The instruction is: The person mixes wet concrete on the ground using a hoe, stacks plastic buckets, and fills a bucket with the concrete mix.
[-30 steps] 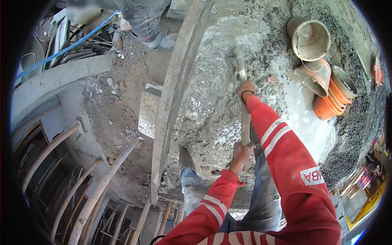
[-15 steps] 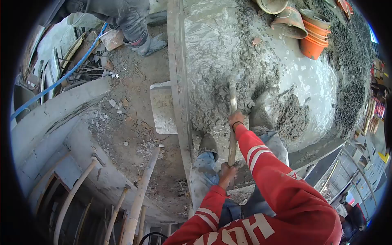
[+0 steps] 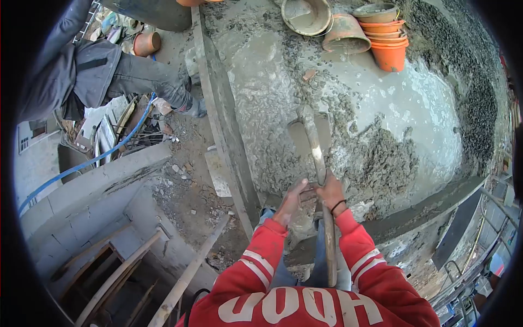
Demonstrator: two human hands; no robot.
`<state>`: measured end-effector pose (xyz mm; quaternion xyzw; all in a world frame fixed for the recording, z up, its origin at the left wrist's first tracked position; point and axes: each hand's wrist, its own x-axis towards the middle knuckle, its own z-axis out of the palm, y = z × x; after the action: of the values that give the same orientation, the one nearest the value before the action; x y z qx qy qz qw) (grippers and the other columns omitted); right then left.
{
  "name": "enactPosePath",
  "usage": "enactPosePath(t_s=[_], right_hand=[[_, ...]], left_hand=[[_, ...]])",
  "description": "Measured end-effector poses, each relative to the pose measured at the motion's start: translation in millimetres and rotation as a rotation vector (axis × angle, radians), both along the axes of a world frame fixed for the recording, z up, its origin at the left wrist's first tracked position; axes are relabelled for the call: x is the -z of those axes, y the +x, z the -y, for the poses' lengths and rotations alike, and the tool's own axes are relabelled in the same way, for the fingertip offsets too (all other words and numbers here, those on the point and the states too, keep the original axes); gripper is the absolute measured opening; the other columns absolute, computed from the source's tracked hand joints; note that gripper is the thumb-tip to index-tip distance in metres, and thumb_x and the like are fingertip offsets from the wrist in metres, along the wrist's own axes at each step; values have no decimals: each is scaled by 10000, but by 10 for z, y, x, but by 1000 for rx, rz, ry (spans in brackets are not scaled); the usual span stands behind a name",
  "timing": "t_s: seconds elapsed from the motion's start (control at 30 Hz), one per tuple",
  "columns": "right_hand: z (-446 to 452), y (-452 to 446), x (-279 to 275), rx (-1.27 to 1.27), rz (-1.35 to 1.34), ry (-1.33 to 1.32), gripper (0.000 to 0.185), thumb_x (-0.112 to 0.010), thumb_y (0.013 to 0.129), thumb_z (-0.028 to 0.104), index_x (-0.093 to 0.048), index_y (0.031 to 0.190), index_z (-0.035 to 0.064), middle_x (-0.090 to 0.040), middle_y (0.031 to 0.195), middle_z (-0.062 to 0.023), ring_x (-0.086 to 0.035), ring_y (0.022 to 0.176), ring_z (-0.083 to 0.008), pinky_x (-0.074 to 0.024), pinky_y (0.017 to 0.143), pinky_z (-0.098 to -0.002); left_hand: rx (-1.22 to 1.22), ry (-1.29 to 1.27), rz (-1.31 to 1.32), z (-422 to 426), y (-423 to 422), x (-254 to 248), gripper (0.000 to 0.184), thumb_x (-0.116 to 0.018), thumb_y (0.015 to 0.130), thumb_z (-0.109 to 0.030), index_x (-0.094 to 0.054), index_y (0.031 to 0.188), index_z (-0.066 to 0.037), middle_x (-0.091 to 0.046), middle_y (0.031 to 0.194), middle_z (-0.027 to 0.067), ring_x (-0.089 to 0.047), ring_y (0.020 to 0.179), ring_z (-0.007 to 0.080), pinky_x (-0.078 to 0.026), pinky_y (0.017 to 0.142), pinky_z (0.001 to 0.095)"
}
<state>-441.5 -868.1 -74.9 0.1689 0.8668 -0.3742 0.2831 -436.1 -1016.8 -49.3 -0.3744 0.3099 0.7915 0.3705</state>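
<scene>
A hoe (image 3: 316, 148) with a long wooden handle lies along the middle of the head view, its wide blade down in wet grey concrete (image 3: 261, 109). My right hand (image 3: 330, 193) is wrapped around the handle partway up, a dark band on its wrist. Off the handle, my left hand (image 3: 291, 203) has its fingers stretched out, with their tips close to my right hand; whether they touch is unclear. The rear of the handle runs back between my forearms towards my body.
Orange buckets (image 3: 389, 49) are stacked at the upper right, beside muddy tubs (image 3: 306, 15). A board edge (image 3: 220, 103) borders the concrete on the left. Beyond it stands a person in dark clothes (image 3: 103, 73), with a blue hose (image 3: 98, 158) and rubble nearby. Gravel (image 3: 474, 103) is heaped at right.
My left hand has left the handle's rear and moved forward beside my right hand. The hoe's blade now shows on the concrete. My view has shifted, and more of the other person is visible.
</scene>
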Motion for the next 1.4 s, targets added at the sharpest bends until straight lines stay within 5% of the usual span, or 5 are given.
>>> enactPosePath(t_s=[0.17,0.43,0.7,1.03,1.4], right_hand=[[-885,887,-1231,-253,207,120,542,-705,705,193,-422,1132,17,-634,758,-263,-630,740,-461,-516,670,-532],[-1354,1704,-1529,-206,388,98,459,-714,676,217,-519,1063,65,-650,761,-229,-641,726,-432,-519,660,-525],[-265,198,-341,-112,242,89,358,-670,683,168,-549,1017,121,-655,774,-205,-638,734,-430,-508,658,-532],[634,-3138,1995,-168,-106,161,307,-589,744,89,-531,1045,110,-655,808,-169,-649,751,-398,-505,667,-495],[489,-2289,1766,169,216,30,456,-707,680,136,-565,1112,105,-671,851,-214,-648,854,-400,-509,752,-482]], left_hand=[[-113,-350,141,-1219,-295,443,119,-630,881,-207,-603,860,-93,-498,669,-15,-464,520,92,-412,471,262],[-207,-411,185,-1324,361,798,125,-521,894,-160,-566,931,-50,-479,751,9,-458,569,102,-410,499,271],[-483,34,172,-25,-1302,1776,147,-481,900,-110,-561,982,-18,-453,739,18,-466,584,135,-418,518,296],[-209,-639,-334,848,-5327,3341,136,-398,924,-81,-492,997,-14,-447,730,42,-431,512,121,-423,457,277],[405,-1185,-609,346,-4677,4658,157,-550,853,-190,-535,801,-43,-522,681,73,-532,537,180,-450,435,328]])
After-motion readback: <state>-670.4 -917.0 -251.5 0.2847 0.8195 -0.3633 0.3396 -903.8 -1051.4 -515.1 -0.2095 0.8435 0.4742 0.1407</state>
